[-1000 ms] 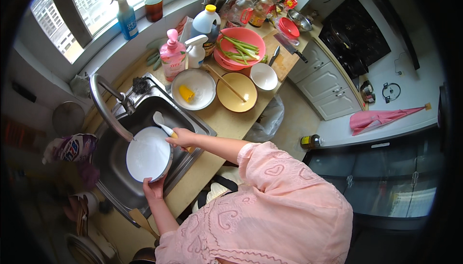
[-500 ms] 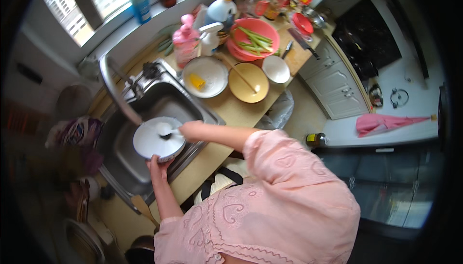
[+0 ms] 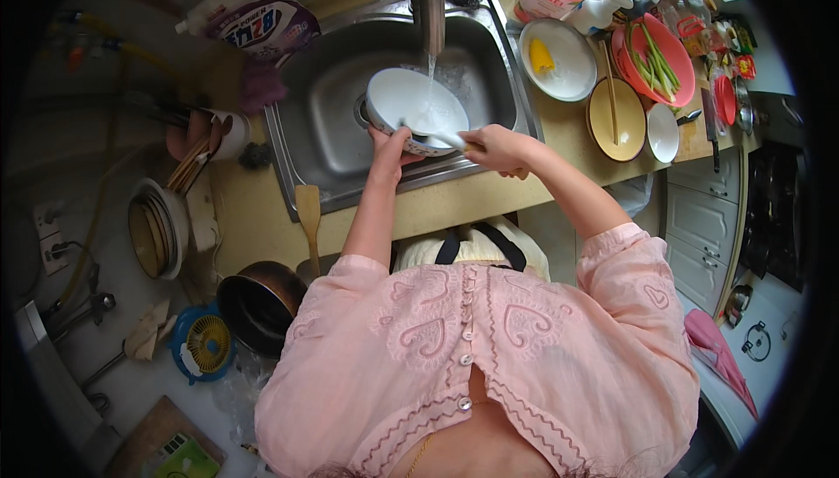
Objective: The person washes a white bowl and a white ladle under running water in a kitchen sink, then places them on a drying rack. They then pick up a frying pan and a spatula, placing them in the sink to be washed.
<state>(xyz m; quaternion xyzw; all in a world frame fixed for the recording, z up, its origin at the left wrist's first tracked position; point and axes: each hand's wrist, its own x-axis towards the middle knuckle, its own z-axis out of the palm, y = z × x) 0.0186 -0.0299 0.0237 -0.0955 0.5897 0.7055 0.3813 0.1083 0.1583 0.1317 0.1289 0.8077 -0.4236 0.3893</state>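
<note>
A white bowl [image 3: 404, 102] with a patterned outside is tilted over the sink [image 3: 323, 120]. My left hand [image 3: 391, 144] grips its near edge, with the fingers partly hidden beneath it. Closed around a white-handled tool [image 3: 447, 140], my right hand [image 3: 505, 149] is at the bowl's near right edge. The tool's head is too blurred to name its kind. From the faucet [image 3: 428, 6] a thin stream of water falls into the bowl.
Right of the sink stand a white dish [image 3: 559, 83] with a yellow piece, a yellow bowl [image 3: 603, 142] with chopsticks, and a pink basin [image 3: 688, 76] of green stalks. A wooden spatula [image 3: 308, 216] lies at the near left counter edge, above a dark pan [image 3: 259, 308].
The view has swung left, so the sink now sits ahead. Water now streams into the bowl from the faucet. The tool has shifted from the bowl's middle toward its near edge.
</note>
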